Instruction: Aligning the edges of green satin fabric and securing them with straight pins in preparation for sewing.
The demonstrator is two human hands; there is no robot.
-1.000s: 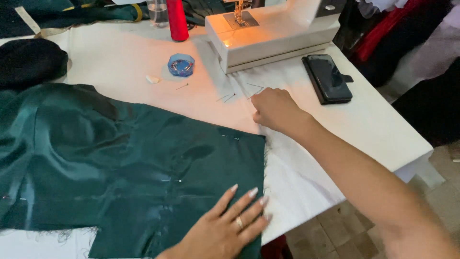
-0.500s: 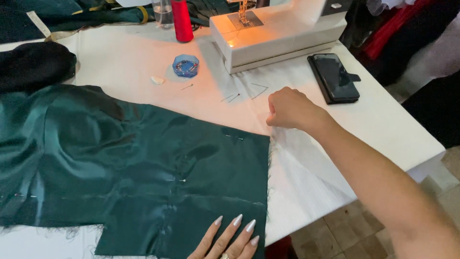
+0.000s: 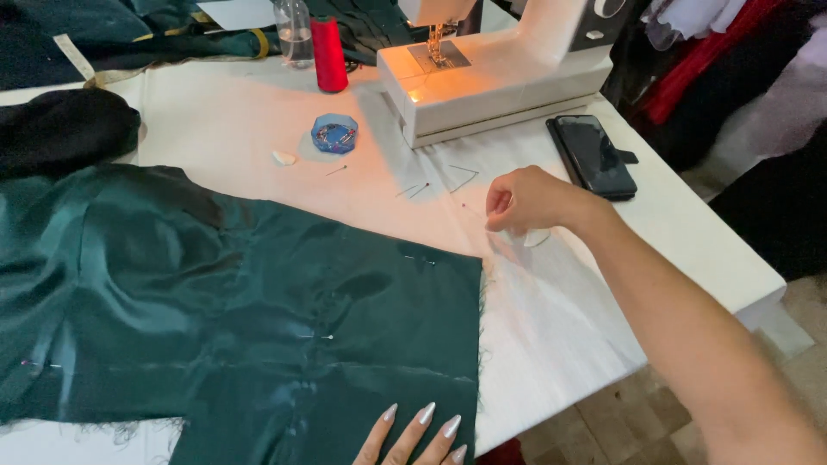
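White table (image 3: pixel 689 250): carries all items. Dark green satin fabric (image 3: pixel 215 319): spread flat over the table's left and near portion, pinned in places, its cut edge just left of the right hand. White sewing machine (image 3: pixel 491 77): far edge, lamp lit. Black phone (image 3: pixel 594 155): right edge, beside the machine. Red thread spool (image 3: pixel 329 53): far edge. Blue pin box (image 3: pixel 334 135): near the machine. Right hand (image 3: pixel 530 200): fingers curled, tips pinched close at the white cloth; contents cannot be told. Left hand (image 3: pixel 418 435): fingers extended flat on the fabric's near edge, holding nothing. Loose pins (image 3: pixel 413 188): scattered before the machine.
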